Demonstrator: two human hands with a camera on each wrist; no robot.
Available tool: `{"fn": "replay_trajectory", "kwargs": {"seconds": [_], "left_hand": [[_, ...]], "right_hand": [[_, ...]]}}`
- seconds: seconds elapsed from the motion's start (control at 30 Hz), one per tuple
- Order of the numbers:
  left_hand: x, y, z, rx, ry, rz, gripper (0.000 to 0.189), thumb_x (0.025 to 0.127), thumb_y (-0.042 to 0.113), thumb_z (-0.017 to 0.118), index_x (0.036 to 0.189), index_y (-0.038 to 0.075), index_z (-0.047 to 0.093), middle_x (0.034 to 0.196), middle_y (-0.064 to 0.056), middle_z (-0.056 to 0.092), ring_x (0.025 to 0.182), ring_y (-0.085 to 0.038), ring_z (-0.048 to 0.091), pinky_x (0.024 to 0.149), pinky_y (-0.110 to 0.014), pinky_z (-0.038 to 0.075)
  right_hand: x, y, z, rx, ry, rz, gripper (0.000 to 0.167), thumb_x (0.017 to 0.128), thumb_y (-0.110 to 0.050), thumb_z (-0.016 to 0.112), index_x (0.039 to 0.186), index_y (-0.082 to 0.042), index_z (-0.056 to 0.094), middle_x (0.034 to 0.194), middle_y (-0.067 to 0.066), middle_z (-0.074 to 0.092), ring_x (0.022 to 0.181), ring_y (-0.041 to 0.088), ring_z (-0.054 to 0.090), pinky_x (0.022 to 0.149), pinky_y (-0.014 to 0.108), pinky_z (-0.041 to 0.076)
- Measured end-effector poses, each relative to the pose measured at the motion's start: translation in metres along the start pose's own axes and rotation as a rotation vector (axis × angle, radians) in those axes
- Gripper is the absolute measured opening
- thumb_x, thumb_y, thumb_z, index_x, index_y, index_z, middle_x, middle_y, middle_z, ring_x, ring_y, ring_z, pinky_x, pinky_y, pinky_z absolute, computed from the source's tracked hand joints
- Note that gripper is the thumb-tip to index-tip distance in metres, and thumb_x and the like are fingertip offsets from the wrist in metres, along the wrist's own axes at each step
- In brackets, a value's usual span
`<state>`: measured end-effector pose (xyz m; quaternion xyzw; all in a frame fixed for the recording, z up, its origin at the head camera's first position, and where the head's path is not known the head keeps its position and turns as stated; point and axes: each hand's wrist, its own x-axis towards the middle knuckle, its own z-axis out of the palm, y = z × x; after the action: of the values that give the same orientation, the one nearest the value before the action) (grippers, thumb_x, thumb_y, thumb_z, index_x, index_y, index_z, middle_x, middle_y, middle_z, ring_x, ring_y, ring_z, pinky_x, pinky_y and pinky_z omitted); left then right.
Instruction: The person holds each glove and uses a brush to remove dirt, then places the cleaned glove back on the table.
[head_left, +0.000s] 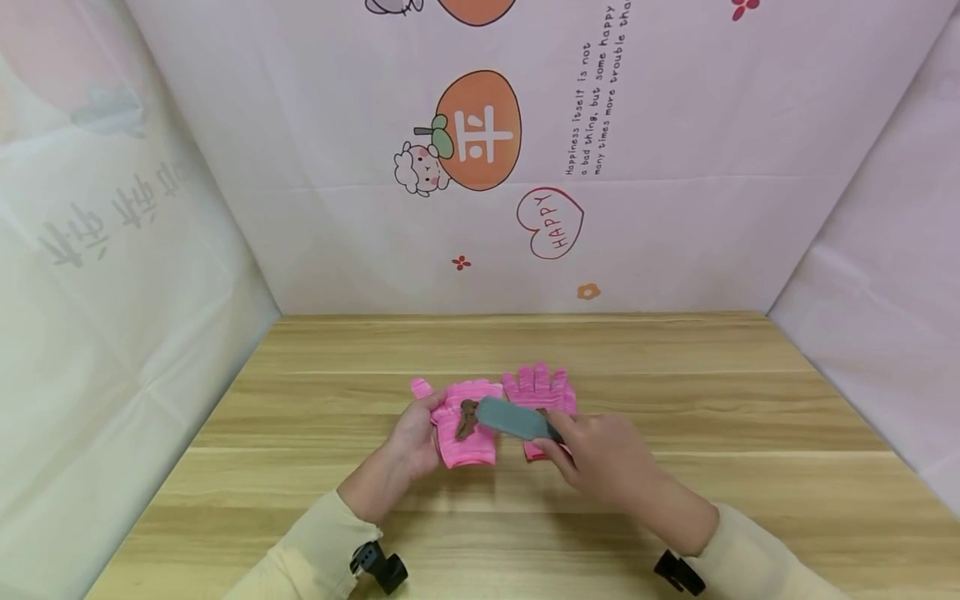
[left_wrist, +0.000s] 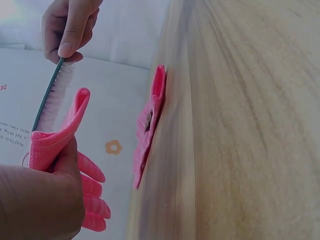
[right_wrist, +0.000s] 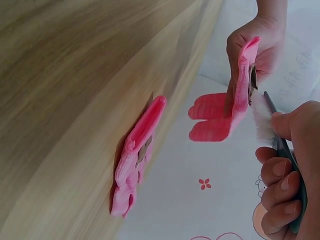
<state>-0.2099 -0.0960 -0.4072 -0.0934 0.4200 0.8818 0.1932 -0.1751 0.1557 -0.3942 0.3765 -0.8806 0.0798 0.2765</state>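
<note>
While held above the desk (head_left: 675, 375), pink knit glove (head_left: 476, 447): lower middle of the head frame, brown patch (head_left: 467, 419) toward the brush (head_left: 513, 418).
Left grip (head_left: 416, 433): closed on the glove's left edge.
Glove handling: probably light, soft and floppy, hardly fragile, apt to buckle under pressure; best taken by the edge, with support beneath, clear of the brown.
Right grip (head_left: 607, 454): curled round the brush handle, white bristles (right_wrist: 262, 120) toward the glove.
Brush handling: likely light and stiff-backed; best held by the handle.
Second glove (head_left: 552, 396): lying on the desk, brown-marked too, right of the first.

Printed white cloth (head_left: 337, 233) behind wooden table (head_left: 690, 375).
</note>
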Motion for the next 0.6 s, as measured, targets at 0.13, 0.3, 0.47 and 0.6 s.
{"fn": "replay_trajectory", "kwargs": {"seconds": [0.13,0.3,0.47,0.6], "left_hand": [[-0.001,0.001,0.0,-0.023,-0.014,-0.013,0.037,0.106,0.021,0.031,0.133,-0.002,0.041,0.106,-0.011,0.067,0.096,-0.019,0.066,0.095,-0.035,0.05],[0.0,-0.002,0.002,-0.035,-0.039,-0.028,0.031,0.106,0.023,0.031,0.122,0.001,0.046,0.097,-0.007,0.068,0.087,-0.016,0.065,0.084,-0.03,0.053],[0.001,-0.005,0.005,0.003,-0.025,-0.011,0.024,0.106,0.023,0.032,0.114,0.006,0.047,0.089,0.0,0.065,0.083,-0.011,0.063,0.083,-0.029,0.052],[-0.001,-0.007,0.007,0.013,-0.002,-0.006,0.024,0.105,0.023,0.033,0.114,0.005,0.047,0.087,0.001,0.067,0.082,-0.009,0.064,0.083,-0.027,0.052]], "right_hand": [[0.001,0.0,-0.002,-0.004,0.042,-0.006,0.055,0.102,-0.054,0.019,0.079,-0.012,0.047,0.056,-0.012,0.027,0.045,0.002,0.023,0.039,0.016,0.017],[0.008,-0.006,-0.004,-0.011,0.1,-0.049,0.052,0.103,-0.052,0.022,0.079,-0.012,0.046,0.057,-0.012,0.025,0.046,0.002,0.02,0.04,0.015,0.012],[0.017,-0.016,-0.001,-0.004,0.118,-0.103,0.047,0.104,-0.048,0.029,0.079,-0.012,0.047,0.056,-0.012,0.025,0.046,0.002,0.02,0.04,0.016,0.01],[0.021,-0.021,0.004,-0.002,0.102,-0.125,0.04,0.102,-0.044,0.043,0.084,-0.01,0.052,0.055,-0.009,0.035,0.046,0.004,0.025,0.038,0.016,0.015]]}}
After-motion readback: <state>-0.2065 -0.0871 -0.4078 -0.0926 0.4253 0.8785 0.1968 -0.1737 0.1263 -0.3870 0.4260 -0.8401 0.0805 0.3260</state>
